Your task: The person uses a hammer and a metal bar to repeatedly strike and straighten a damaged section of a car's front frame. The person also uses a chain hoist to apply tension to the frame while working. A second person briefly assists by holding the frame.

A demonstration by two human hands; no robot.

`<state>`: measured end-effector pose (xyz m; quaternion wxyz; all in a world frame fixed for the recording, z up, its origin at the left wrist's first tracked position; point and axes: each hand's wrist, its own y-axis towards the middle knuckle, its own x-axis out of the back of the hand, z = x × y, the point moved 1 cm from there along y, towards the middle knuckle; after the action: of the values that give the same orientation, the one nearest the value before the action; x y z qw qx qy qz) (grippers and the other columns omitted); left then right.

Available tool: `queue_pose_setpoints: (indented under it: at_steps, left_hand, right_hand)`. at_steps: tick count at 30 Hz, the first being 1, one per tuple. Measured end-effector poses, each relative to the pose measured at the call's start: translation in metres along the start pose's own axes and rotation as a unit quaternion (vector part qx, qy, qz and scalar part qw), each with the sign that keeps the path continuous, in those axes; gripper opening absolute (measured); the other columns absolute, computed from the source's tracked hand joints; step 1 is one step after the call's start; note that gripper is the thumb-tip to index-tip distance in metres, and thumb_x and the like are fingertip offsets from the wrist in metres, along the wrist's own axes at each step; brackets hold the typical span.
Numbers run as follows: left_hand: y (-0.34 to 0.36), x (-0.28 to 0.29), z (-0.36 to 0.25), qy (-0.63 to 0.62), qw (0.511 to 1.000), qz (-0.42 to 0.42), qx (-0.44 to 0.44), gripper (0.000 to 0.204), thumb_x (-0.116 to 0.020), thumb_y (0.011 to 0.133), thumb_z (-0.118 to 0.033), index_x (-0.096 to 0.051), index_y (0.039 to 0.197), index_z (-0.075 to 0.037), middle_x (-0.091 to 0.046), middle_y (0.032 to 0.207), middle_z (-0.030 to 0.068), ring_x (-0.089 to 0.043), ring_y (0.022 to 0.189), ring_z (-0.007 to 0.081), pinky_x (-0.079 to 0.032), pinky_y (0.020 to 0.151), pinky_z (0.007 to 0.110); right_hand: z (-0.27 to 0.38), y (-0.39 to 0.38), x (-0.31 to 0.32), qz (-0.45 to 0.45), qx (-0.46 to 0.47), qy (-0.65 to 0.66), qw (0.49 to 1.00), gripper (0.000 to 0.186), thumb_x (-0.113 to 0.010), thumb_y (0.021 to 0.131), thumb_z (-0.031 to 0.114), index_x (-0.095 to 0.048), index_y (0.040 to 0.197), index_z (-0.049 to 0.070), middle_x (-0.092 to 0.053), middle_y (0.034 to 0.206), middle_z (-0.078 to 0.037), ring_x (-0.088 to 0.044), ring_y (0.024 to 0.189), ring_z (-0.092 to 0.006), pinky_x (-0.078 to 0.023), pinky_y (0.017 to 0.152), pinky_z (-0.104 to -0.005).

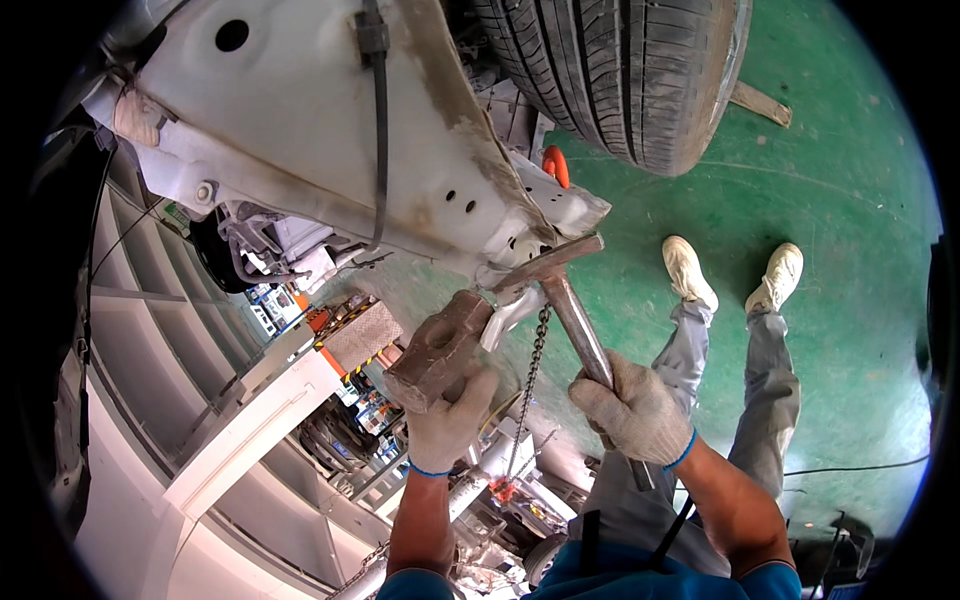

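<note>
- Hammer (578, 325) — handle closed in the right hand (635, 408), head at the lower end of the pale panel (300, 120)
- Brown metal block (438, 352) — held in the left hand (450, 425)
- Chain (534, 362) — hanging between the hands

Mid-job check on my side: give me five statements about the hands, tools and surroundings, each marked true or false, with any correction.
1. The left hand and right hand are both gloved. True.
2. The right hand holds the brown metal block. False: it grips the hammer by its handle; the left hand holds the block.
3. A chain shows between the hands. True.
4. The tyre appears at the picture's lower left. False: the tyre is at the top.
5. The floor beneath the shoes is green. True.
</note>
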<state>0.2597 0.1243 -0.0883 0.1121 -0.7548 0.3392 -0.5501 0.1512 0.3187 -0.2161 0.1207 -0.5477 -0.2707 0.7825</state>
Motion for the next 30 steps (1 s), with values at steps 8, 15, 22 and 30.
queue_pose_setpoints:
  at_steps: [8, 15, 22, 30]
  left_hand:
    - [0.011, 0.016, -0.02, 0.2, 0.962, 0.115, -0.148, 0.019, -0.071, 0.087, -0.004, -0.069, 0.106, -0.008, -0.066, 0.1, 0.0088, -0.067, 0.084, 0.0197, -0.052, 0.072, 0.033]
    - [0.008, -0.015, -0.044, 0.151, 0.976, -0.027, -0.153, 0.024, -0.068, 0.089, -0.001, -0.067, 0.113, 0.0, -0.069, 0.114, 0.0151, -0.069, 0.1, 0.0289, -0.054, 0.086, 0.036]
    - [0.012, 0.002, -0.054, 0.137, 0.978, 0.018, -0.156, 0.027, -0.069, 0.088, 0.0, -0.072, 0.115, 0.002, -0.069, 0.123, 0.0178, -0.069, 0.109, 0.0287, -0.052, 0.095, 0.036]
    - [0.027, 0.017, -0.057, 0.163, 0.977, 0.129, -0.056, 0.042, -0.068, 0.087, 0.0, -0.063, 0.129, 0.001, -0.069, 0.125, 0.0131, -0.068, 0.102, 0.0213, -0.054, 0.089, 0.033]
  right_hand:
    - [0.0, 0.009, -0.007, -0.015, 0.006, -0.03, 0.999, 0.029, -0.068, 0.101, 0.03, -0.063, 0.103, 0.001, -0.059, 0.067, -0.004, -0.055, 0.056, -0.0076, -0.045, 0.05, -0.0301]
    - [-0.017, 0.005, 0.008, -0.052, 0.069, -0.077, 0.993, 0.029, -0.068, 0.1, 0.03, -0.062, 0.102, 0.001, -0.059, 0.067, -0.007, -0.057, 0.058, -0.0124, -0.048, 0.055, -0.034]
    - [-0.017, 0.0, 0.014, -0.045, 0.065, -0.006, 0.997, 0.032, -0.067, 0.101, 0.034, -0.057, 0.103, 0.003, -0.055, 0.072, 0.001, -0.051, 0.055, -0.0067, -0.044, 0.048, -0.0262]
    - [-0.015, 0.006, 0.011, -0.043, 0.092, -0.119, 0.988, 0.027, -0.068, 0.1, 0.028, -0.059, 0.101, 0.003, -0.057, 0.071, 0.0, -0.056, 0.061, -0.009, -0.047, 0.055, -0.0297]
